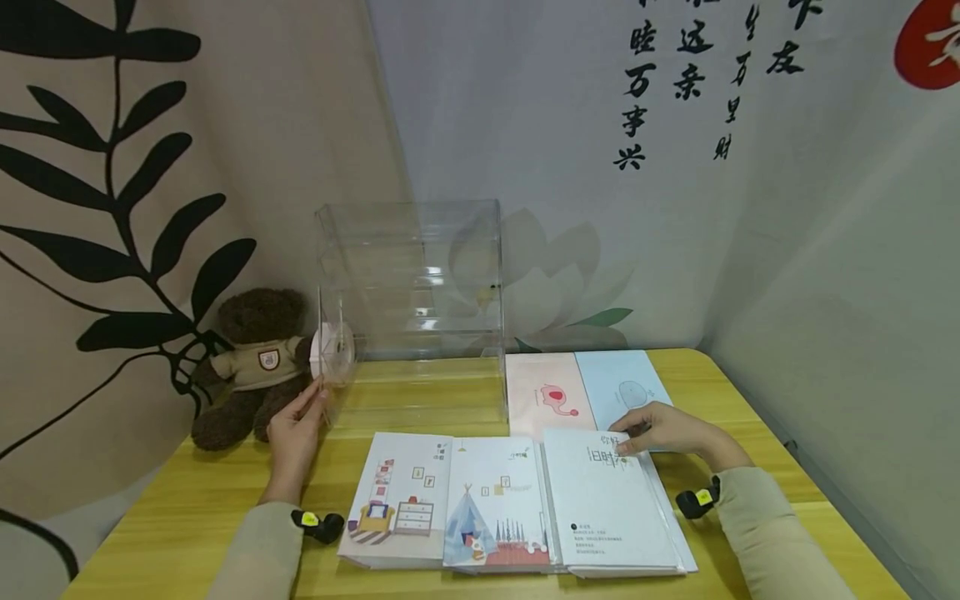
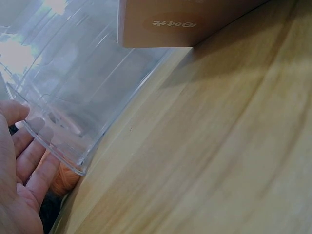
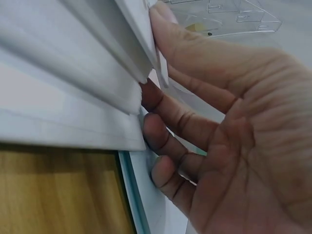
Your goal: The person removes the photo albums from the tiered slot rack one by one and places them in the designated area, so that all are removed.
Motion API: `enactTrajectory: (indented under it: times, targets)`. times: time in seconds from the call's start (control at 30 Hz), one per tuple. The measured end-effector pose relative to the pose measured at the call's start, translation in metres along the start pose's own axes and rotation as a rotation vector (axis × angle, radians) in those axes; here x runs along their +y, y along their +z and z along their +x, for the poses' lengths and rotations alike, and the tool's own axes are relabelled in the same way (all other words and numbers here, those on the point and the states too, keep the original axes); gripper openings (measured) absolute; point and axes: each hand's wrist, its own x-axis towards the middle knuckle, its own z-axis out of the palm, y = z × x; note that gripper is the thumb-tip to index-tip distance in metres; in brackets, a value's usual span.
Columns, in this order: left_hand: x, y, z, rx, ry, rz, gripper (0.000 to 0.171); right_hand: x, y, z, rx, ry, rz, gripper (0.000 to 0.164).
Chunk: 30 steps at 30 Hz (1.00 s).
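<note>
My left hand pinches the left edge of a clear acrylic desk rack near its base. In the left wrist view the thumb lies on one side of the clear panel, with the fingers showing along the other side. My right hand grips the upper right corner of a white book, the top one of a stack. The right wrist view shows the thumb on the cover and the fingers curled in at the page edges.
Left of the white book lie a book with a blue tent and one with an armchair picture. Behind are a pink book and a blue book. A brown teddy bear sits at the left, beside a white round object.
</note>
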Motion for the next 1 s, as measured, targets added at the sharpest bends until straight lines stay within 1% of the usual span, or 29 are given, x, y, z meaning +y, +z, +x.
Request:
enactTrajectory:
  times: [0.23,0.4,0.5,0.63,0.7,0.73,0.8,0.87,0.93,1.0]
  targets:
    - [0.0,0.0,0.0,-0.007,-0.014,0.005,0.041,0.0,0.001,-0.001,-0.011,-0.004,0.015,0.028]
    - [-0.002,0.0,0.0,-0.005,-0.016,0.005,0.039,0.003,0.002,-0.001,-0.04,0.0,0.024,0.023]
    - [-0.003,0.0,0.0,-0.009,-0.011,-0.006,0.039,0.004,0.002,0.0,-0.049,-0.01,0.022,0.02]
    - [-0.004,0.001,0.001,-0.013,0.0,-0.019,0.04,0.004,0.001,0.001,-0.048,-0.019,0.024,0.021]
    - [-0.005,0.0,0.001,-0.011,-0.001,-0.009,0.041,0.004,0.001,0.001,-0.032,-0.026,0.019,0.022]
    - [-0.005,0.0,0.0,-0.013,-0.002,-0.005,0.041,0.004,0.002,0.001,-0.012,-0.036,0.007,0.023]
    - [-0.005,-0.001,-0.001,-0.017,-0.006,-0.004,0.042,0.004,0.003,0.001,0.053,-0.075,-0.033,0.026]
    - [-0.005,-0.001,-0.001,-0.027,-0.015,-0.015,0.046,0.002,0.005,0.001,0.16,-0.123,-0.077,0.029]
    - [-0.004,-0.003,0.0,-0.038,-0.012,-0.052,0.052,-0.001,0.007,0.001,0.284,-0.177,-0.132,0.033]
    - [-0.001,-0.008,0.002,-0.042,0.001,-0.057,0.059,-0.007,0.008,0.001,0.386,-0.203,-0.18,0.039]
